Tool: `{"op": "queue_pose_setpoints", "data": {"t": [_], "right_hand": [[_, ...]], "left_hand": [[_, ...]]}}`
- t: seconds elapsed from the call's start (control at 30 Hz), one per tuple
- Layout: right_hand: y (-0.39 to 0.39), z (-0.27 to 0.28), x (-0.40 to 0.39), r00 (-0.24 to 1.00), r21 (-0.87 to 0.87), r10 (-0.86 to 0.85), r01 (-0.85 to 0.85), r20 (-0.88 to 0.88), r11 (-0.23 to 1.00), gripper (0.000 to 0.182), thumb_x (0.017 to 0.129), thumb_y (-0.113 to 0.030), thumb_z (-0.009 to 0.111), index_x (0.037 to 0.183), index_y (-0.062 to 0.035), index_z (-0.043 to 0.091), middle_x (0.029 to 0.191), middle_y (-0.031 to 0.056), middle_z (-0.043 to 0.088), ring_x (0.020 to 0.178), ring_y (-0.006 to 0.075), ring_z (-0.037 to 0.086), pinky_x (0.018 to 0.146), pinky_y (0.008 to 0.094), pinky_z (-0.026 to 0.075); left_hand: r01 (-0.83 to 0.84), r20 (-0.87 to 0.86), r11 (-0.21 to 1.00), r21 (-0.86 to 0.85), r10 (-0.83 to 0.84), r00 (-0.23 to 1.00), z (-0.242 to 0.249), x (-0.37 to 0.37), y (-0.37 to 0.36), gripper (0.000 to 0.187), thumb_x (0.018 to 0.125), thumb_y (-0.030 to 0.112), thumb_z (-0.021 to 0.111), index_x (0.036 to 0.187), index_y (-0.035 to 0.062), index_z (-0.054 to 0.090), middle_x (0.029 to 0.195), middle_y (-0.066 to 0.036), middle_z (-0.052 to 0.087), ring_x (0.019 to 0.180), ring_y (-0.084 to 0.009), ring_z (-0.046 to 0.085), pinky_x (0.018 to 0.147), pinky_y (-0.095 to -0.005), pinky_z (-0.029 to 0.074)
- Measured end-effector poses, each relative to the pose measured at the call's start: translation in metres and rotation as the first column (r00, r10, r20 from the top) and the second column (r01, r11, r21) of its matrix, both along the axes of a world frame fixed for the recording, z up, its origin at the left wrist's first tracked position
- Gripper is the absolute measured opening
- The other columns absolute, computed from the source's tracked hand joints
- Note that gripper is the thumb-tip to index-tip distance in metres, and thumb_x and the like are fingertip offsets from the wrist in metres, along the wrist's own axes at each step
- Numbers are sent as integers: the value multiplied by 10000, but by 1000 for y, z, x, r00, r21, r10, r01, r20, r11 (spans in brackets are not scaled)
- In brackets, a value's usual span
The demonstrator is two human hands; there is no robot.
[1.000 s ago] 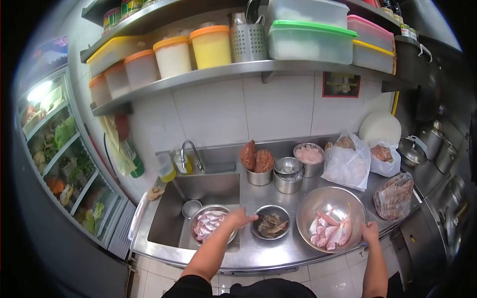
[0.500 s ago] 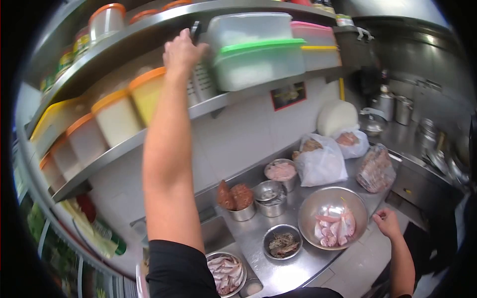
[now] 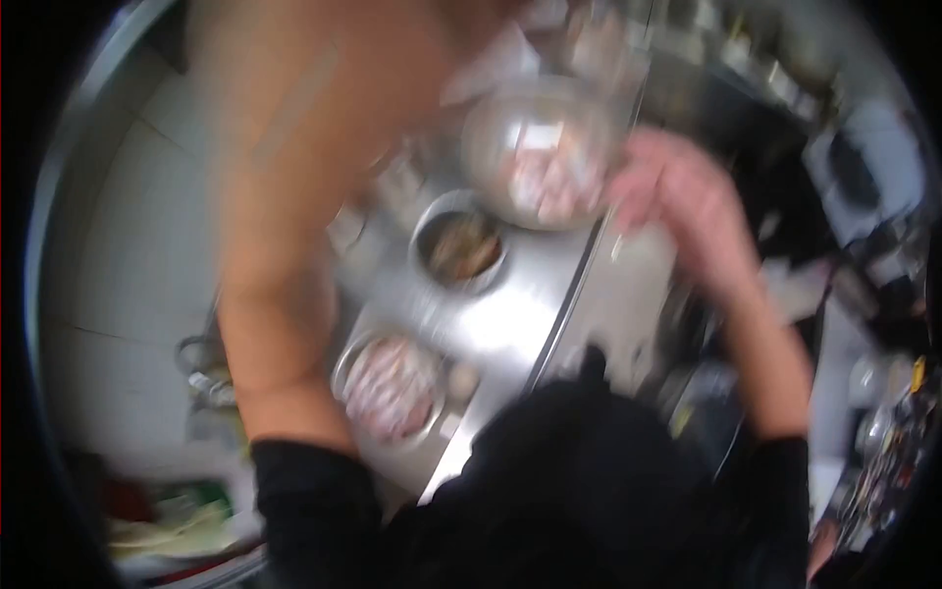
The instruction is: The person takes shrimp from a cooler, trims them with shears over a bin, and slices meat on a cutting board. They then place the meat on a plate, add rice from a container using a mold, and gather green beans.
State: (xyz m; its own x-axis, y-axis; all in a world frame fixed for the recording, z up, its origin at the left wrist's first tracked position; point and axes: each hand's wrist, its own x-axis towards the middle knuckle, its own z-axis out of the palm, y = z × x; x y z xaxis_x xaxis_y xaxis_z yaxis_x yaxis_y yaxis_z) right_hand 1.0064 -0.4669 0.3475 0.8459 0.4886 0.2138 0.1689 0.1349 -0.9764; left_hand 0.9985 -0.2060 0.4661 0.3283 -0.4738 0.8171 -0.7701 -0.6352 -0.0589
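Note:
My left hand (image 3: 363, 69) is a large blur close to the camera at the top left; its fingers are smeared, and I cannot tell what it holds. The arm below it crosses the left part of the counter. At the right rim of a steel bowl (image 3: 491, 187) is my right hand (image 3: 677, 196), its blurred fingers bent down by the counter edge. Pale pink fish pieces (image 3: 551, 182) lie in that bowl. Nearer me, a smaller steel bowl (image 3: 422, 257) holds brownish shrimp (image 3: 465, 247).
A round container (image 3: 438, 412) of pale fish (image 3: 391, 388) stands at the near end of the steel counter (image 3: 510, 309). White tiled wall (image 3: 128, 236) runs along the left. Below the counter edge at right is light floor (image 3: 628, 294). Blurred utensils (image 3: 883, 461) fill the far right.
The view has tipped down and right, away from the shelves. My left hand has come away from the shelf toward the camera. My right hand now overlaps the fish bowl's rim.

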Motion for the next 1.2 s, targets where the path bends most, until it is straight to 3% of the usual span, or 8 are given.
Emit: {"op": "queue_pose_setpoints", "data": {"t": [0.13, 0.5, 0.63, 0.7, 0.8, 0.97, 1.1, 1.2], "right_hand": [[16, -23, -13, 926, 562, 242, -41, -289, 826, 409, 1039, -351, 430, 1305, -46, 490, 1133, 127, 639, 949, 225, 637, 811, 370, 504], [-64, -119, -54, 778, 451, 68, 288, -625, 845, 470, 972, -352, 570, 1356, -96, 478, 1033, 58, 648, 859, 141, 653, 759, 269, 542], [-87, -113, -77, 745, 377, -61, 404, -664, 834, 690, 918, -260, 675, 1491, -100, 326, 890, 86, 642, 739, 151, 640, 627, 254, 546], [-96, -111, -88, 723, 312, -175, 486, -669, 816, 561, 919, -245, 673, 1400, -81, 437, 871, 87, 636, 737, 158, 639, 632, 270, 548], [-121, -128, -94, 675, 254, -215, 524, -705, 813, 355, 922, -222, 667, 1213, -58, 549, 893, 88, 633, 743, 167, 640, 643, 289, 552], [-164, -173, -117, 631, 276, -226, 595, -742, 755, 235, 955, -197, 635, 1001, 21, 560, 928, 153, 596, 766, 213, 621, 690, 328, 531], [-196, -207, -156, 502, 248, -266, 739, -823, 626, 222, 924, -171, 689, 1015, 4, 587, 918, 145, 669, 794, 227, 689, 696, 345, 580], [-217, -233, -192, 400, 170, -371, 838, -838, 519, 292, 907, -155, 703, 1093, 22, 563, 882, 158, 653, 770, 258, 676, 737, 362, 590]], "left_hand": [[170, -101, 978, -119, -182, 978, -99, 18, -65, 462, 633, 88, 799, 1077, 89, 674, 1026, -75, 672, 932, -274, 656, 802, -360, 546], [374, -380, 924, -78, -375, 846, -204, -49, -132, 556, 776, 229, 788, 1262, 51, 584, 1294, -175, 537, 1206, -359, 559, 967, -425, 512], [-276, -746, 952, 134, 280, 604, -260, -5, 10, 306, 960, 273, 519, 1109, 75, 698, 1090, -135, 693, 1035, -324, 643, 911, -420, 513], [-256, -653, 636, 728, 757, 26, -272, 27, 50, 290, 897, 242, 608, 1075, 35, 707, 1132, -167, 686, 1059, -343, 651, 906, -425, 518], [-114, -586, 580, 806, 810, -25, -295, 33, 57, 401, 887, 353, 628, 1116, 28, 684, 1163, -200, 665, 1088, -354, 637, 928, -435, 509], [-34, -721, 829, 558, 505, 474, -364, 52, 91, 452, 949, 408, 474, 1195, 70, 645, 1225, -240, 613, 1105, -399, 603, 932, -497, 480], [-241, -929, 905, 351, 369, 30, -261, 31, 59, 502, 712, 89, 626, 1205, -1, 601, 936, -149, 668, 846, -324, 648, 771, -419, 525], [-243, -970, 963, -118, -59, 237, -277, 48, 91, 505, 815, 99, 643, 1290, -8, 511, 866, -53, 607, 673, -137, 582, 581, -274, 486]]}}
